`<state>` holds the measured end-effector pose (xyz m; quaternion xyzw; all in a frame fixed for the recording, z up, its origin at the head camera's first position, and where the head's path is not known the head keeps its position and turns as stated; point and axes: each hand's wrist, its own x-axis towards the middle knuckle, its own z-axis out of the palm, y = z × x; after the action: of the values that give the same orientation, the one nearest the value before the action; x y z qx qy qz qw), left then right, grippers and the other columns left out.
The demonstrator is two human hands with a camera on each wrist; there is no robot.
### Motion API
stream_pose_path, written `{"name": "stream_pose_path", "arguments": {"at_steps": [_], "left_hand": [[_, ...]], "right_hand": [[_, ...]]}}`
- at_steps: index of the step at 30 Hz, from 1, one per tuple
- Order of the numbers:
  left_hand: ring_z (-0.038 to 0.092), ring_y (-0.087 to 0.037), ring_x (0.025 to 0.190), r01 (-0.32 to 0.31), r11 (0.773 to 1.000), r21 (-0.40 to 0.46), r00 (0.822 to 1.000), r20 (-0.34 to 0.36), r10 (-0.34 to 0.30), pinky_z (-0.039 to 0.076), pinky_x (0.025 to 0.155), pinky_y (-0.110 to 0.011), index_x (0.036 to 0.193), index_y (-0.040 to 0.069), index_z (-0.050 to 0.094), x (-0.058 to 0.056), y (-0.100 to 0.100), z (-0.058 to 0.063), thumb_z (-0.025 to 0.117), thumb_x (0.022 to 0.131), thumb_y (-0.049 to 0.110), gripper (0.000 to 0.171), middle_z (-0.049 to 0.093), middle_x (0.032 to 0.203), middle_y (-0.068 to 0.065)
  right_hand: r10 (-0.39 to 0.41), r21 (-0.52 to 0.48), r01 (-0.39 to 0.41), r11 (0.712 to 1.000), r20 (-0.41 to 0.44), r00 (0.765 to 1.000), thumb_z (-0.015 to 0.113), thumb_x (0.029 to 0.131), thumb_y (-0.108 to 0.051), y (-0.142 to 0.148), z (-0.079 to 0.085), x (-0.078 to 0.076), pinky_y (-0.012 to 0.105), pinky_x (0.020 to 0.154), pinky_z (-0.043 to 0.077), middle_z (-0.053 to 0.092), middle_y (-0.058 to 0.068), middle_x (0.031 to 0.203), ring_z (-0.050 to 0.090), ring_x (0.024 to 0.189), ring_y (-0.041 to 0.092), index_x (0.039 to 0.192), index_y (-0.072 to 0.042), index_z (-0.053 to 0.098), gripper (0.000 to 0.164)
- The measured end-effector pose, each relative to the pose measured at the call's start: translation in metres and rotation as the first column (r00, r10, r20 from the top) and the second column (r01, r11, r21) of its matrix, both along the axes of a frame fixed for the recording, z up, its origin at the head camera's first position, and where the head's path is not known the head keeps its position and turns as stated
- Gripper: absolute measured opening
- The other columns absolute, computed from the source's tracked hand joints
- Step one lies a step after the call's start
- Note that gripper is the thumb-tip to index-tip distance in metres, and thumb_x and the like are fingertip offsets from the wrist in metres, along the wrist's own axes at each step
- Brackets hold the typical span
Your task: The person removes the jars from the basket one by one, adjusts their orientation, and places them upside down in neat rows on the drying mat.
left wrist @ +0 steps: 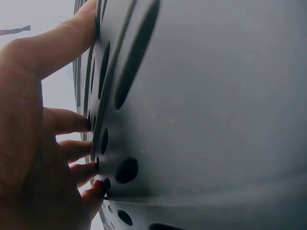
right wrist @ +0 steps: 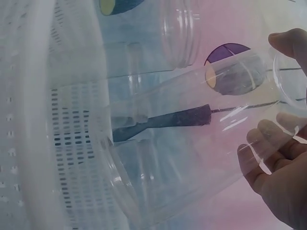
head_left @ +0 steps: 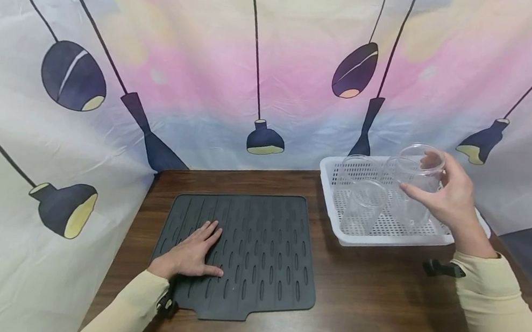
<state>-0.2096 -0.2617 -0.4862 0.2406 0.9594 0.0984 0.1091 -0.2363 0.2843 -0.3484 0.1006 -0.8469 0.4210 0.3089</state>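
Note:
My right hand point(head_left: 455, 194) grips a clear plastic cup point(head_left: 418, 176) near its upper end, thumb on one side and fingers on the other. The cup is over a white perforated basket point(head_left: 386, 242); in the right wrist view its lower end overlaps the basket point(right wrist: 79, 143). Beside it, another clear cup point(head_left: 362, 211) stands in the basket, with more transparent cup outlines behind. My left hand point(head_left: 191, 253) rests palm down, fingers spread, on the left part of a dark grey ridged mat point(head_left: 267, 263). In the left wrist view the fingertips touch the mat point(left wrist: 206, 110).
Both the mat and the basket are on a brown wood-grain table point(head_left: 364, 301). A hanging cloth point(head_left: 301, 105) printed with pendant lamps borders the table's back and sides. Black straps with small devices circle both wrists.

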Motion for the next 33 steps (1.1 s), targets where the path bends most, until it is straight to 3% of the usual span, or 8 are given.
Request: {"name": "stream_pose_path", "arguments": {"at_steps": [12, 15, 21, 27, 33], "left_hand": [[0.012, -0.039, 0.149, 0.002, 1.000, -0.003, 1.000, 0.002, -0.002, 0.022, 0.117, -0.056, 0.154, 0.004, 0.026, -0.001, 0.003, 0.001, 0.068, 0.074, 0.070, 0.112, 0.014, 0.162, -0.018], [0.012, -0.039, 0.150, 0.002, 1.000, -0.018, 1.000, 0.006, -0.002, 0.022, 0.117, -0.055, 0.155, 0.005, 0.025, -0.002, 0.003, 0.002, 0.068, 0.074, 0.071, 0.113, 0.014, 0.163, -0.017], [0.012, -0.039, 0.149, 0.017, 0.999, -0.030, 1.000, 0.009, -0.016, 0.023, 0.117, -0.055, 0.154, 0.004, 0.025, -0.006, 0.008, 0.004, 0.068, 0.075, 0.071, 0.112, 0.013, 0.162, -0.018], [0.012, -0.038, 0.150, -0.003, 0.997, -0.072, 1.000, 0.025, 0.005, 0.024, 0.116, -0.055, 0.155, 0.005, 0.026, -0.006, 0.009, 0.009, 0.070, 0.074, 0.070, 0.112, 0.013, 0.163, -0.017], [0.013, -0.039, 0.149, -0.014, 0.995, -0.097, 0.999, 0.045, 0.019, 0.026, 0.115, -0.057, 0.154, 0.005, 0.028, -0.004, 0.011, 0.013, 0.071, 0.073, 0.068, 0.111, 0.015, 0.162, -0.018]], "right_hand": [[-0.005, 0.049, 0.006, 0.999, -0.032, 0.999, 0.091, 0.060, -0.008, -0.005, 0.019, -0.004, 0.010, 0.083, 0.036, 0.052, -0.017, 0.106, 0.046, 0.094, -0.002, 0.132, -0.012, 0.059, 0.079], [-0.001, 0.074, 0.004, 0.997, -0.035, 0.999, 0.092, 0.059, -0.009, -0.007, 0.023, -0.004, 0.008, 0.085, 0.036, 0.052, -0.014, 0.108, 0.045, 0.093, -0.001, 0.133, -0.012, 0.059, 0.081], [0.000, 0.137, 0.014, 0.990, -0.101, 0.995, 0.092, 0.054, -0.006, -0.011, 0.030, -0.003, 0.010, 0.079, 0.032, 0.059, 0.008, 0.111, 0.042, 0.091, -0.005, 0.130, -0.009, 0.060, 0.083], [0.037, 0.185, -0.015, 0.983, -0.120, 0.992, 0.093, 0.053, -0.009, -0.020, 0.037, -0.005, 0.011, 0.081, 0.032, 0.061, 0.012, 0.115, 0.041, 0.097, -0.006, 0.131, -0.011, 0.060, 0.085], [0.085, 0.228, -0.046, 0.973, -0.164, 0.983, 0.092, 0.053, -0.012, -0.029, 0.046, -0.013, 0.012, 0.080, 0.032, 0.062, 0.014, 0.116, 0.048, 0.100, 0.011, 0.129, -0.008, 0.061, 0.083]]}}
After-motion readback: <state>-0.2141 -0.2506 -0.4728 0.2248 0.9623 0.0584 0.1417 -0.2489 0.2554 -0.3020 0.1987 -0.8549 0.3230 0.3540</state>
